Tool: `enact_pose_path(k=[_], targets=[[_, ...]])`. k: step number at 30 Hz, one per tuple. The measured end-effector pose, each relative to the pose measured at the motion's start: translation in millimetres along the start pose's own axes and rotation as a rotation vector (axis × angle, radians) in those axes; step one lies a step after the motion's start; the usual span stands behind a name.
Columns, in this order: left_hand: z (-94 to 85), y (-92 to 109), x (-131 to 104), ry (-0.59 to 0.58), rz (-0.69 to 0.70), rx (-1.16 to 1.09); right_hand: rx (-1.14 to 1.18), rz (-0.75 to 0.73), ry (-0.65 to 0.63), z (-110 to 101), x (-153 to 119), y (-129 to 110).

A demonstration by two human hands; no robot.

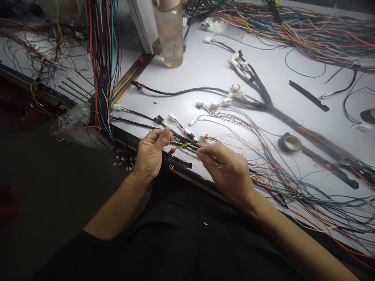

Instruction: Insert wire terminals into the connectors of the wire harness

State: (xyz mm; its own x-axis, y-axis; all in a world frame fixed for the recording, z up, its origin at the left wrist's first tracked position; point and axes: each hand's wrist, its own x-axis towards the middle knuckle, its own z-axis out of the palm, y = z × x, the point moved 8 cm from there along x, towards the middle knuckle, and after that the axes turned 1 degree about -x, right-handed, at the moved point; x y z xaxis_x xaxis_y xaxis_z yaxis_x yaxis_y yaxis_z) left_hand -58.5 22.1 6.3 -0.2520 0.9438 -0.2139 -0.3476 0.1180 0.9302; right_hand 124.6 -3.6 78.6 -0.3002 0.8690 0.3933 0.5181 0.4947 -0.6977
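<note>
My left hand (pixel 150 152) is closed, thumb against the fingers, on a small orange-red connector (pixel 171 137) that is partly hidden by the thumb. A red connector (pixel 172 150) hangs just below the fingertips on a yellow-green wire. My right hand (pixel 227 168) pinches thin yellow-green wires (pixel 187 144) that run across to these connectors. Behind and under the hands lie black-taped harness branches (pixel 146 117). A white connector (pixel 172 117) and a white-and-orange connector (pixel 204 136) end nearby branches.
A taped wiring harness (pixel 281 117) crosses the white table with several connectors. A tape roll (pixel 290 143) sits to the right. At the back stands a bottle (pixel 172 39). Wire bundles (pixel 104 58) hang at left; more loose wires (pixel 293 39) line the rear. The table edge (pixel 202 181) is close to my body.
</note>
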Motion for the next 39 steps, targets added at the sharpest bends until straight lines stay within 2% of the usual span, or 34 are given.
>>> enact_pose_path(k=[6,9,12,15,19,22,24,27,31,39], targets=[[-2.8,-6.9,2.4,-0.042,-0.069,-0.073,-0.002,0.066,-0.005,-6.8,3.7,13.8],[-1.3,-8.4,1.9,-0.046,-0.096,-0.093,-0.059,0.02,-0.029,-5.9,8.1,8.0],[5.1,-7.0,0.3,-0.043,-0.111,-0.096,-0.145,-0.056,-0.052,2.8,18.8,-2.9],[14.1,-2.1,-1.5,-0.071,-0.099,-0.08,-0.217,-0.06,-0.107,18.8,32.6,-4.7],[18.5,6.9,-6.8,-0.173,-0.04,-0.027,0.005,0.121,-0.151,26.1,47.7,12.2],[18.1,1.5,-16.7,-0.292,-0.098,0.058,0.221,0.274,-0.098,16.4,53.5,26.1],[16.9,-2.9,-23.2,-0.329,-0.123,0.104,0.326,0.342,-0.071,11.4,55.3,32.4],[16.2,-4.0,-26.4,-0.289,-0.089,0.078,0.453,0.428,-0.078,13.7,55.2,39.3],[19.5,-3.9,-22.2,-0.213,-0.043,-0.015,0.508,0.492,-0.098,21.6,52.8,43.7],[25.2,-1.2,-18.0,-0.147,0.029,-0.069,0.575,0.489,-0.126,34.1,41.0,47.0]])
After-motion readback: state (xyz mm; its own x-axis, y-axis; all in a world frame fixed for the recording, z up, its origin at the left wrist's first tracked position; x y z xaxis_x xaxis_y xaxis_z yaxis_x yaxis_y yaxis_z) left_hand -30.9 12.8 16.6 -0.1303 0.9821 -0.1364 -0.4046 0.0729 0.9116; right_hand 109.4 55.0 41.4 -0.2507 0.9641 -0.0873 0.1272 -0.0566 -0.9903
